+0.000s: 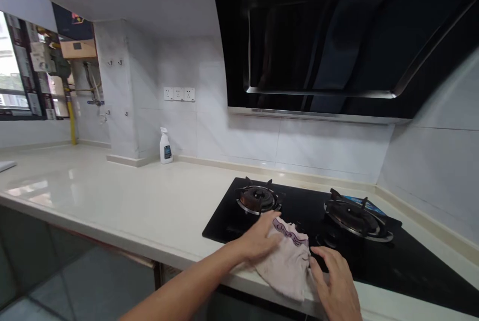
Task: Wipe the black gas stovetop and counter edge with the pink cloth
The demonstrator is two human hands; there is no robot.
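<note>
- Right hand: stood at the front edge of the stove, beside the cloth. Thumb and fingers were parted; no object was gripped. Contact with the cloth could not be confirmed.
- Cloth: lay crumpled across the stove's front edge, its lower part over the strip of counter in front of the stove.
- Left hand: rested on the cloth at the stove's front edge, fingers loosely extended. Whether it pinched the fabric could not be told.
- Step in hand (judged): handling or arranging the cloth at the stove's front.
- Next move (judged): required secure contact with the cloth from both hands, and clearance from the raised supports of the left burner and right burner on the stove.
- Spray bottle: stood upright on the counter, left of the stove and apart from it.
- Hood: was mounted above the stove.
</note>
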